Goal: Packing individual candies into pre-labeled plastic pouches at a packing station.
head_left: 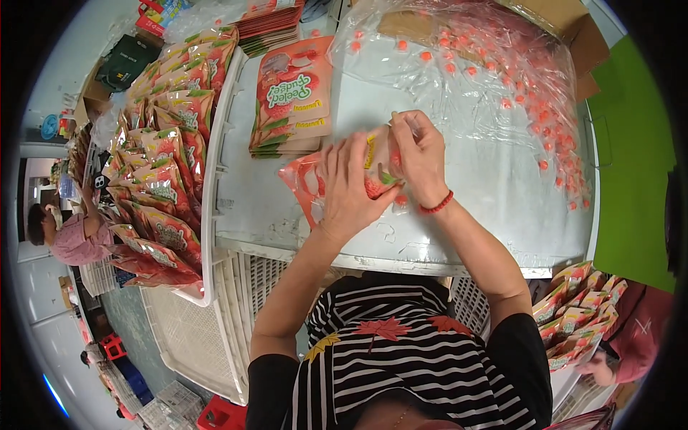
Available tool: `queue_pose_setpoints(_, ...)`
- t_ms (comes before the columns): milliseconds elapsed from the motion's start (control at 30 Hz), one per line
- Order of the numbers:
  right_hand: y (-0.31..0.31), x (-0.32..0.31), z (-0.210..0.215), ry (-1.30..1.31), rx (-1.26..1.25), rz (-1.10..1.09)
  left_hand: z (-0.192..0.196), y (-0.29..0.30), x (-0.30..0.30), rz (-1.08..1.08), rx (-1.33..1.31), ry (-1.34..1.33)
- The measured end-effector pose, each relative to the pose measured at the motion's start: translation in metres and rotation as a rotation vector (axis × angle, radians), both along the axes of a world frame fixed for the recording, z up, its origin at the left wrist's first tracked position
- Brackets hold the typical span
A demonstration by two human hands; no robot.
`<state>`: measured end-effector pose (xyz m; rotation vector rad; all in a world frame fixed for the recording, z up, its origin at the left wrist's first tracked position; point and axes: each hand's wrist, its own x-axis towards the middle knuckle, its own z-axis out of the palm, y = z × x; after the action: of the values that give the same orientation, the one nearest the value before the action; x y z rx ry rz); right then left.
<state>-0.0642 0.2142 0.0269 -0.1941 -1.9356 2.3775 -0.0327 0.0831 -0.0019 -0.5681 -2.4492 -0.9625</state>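
Observation:
A red and clear snack pouch [309,188] lies on the white tabletop [494,193] in the middle of the head view. My left hand [351,188] presses flat on it, fingers over its upper part. My right hand [418,154], with a red bracelet at the wrist, pinches the pouch's top edge. A stack of empty flat pouches [294,97] lies just beyond my left hand. Small orange-red wrapped candies [534,107] are spread on a clear plastic sheet to the right.
A white tray [208,208] at the left holds rows of filled pouches [168,143]. A cardboard box [566,29] stands at the back right. More pouches [577,315] sit at the lower right beside another person's hand [598,369]. White crates [215,337] stand below the table. A person sits far left.

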Motion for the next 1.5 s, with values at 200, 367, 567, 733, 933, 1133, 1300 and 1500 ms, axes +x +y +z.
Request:
queue_pose_setpoints(200, 0.027, -0.006, -0.013, -0.034, 0.437, 0.085, -0.003, -0.009, -0.002, -0.011, -0.003, 0.002)
queue_pose_setpoints(367, 0.051, -0.004, 0.006, 0.477, 1.144, 0.637, -0.001, -0.010, 0.001, -0.184, -0.112, 0.004)
queue_pose_setpoints(567, 0.050, -0.001, 0.017, 0.594, 1.255, 0.776, 0.014, -0.003, 0.005, -0.258, -0.141, -0.035)
queue_pose_setpoints(733, 0.046, 0.007, 0.024, 0.566, 1.124, 0.779, 0.018, -0.001, 0.005, -0.187, -0.241, 0.043)
queue_pose_setpoints(933, 0.050, 0.008, 0.032, 0.720, 1.201, 0.888, 0.015, 0.000, 0.000, -0.265, -0.012, 0.046)
queue_pose_setpoints(1133, 0.047, 0.014, 0.059, 0.210, 0.465, 0.482, 0.022, -0.010, 0.000, -0.178, 0.016, -0.158)
queue_pose_setpoints(1300, 0.034, -0.003, 0.049, 0.217, -0.456, -0.088, 0.024, 0.005, -0.002, -0.153, 0.086, -0.136)
queue_pose_setpoints(1500, 0.014, 0.003, 0.032, 0.172, -0.357, -0.085, 0.025, 0.015, -0.002, -0.023, 0.121, -0.069)
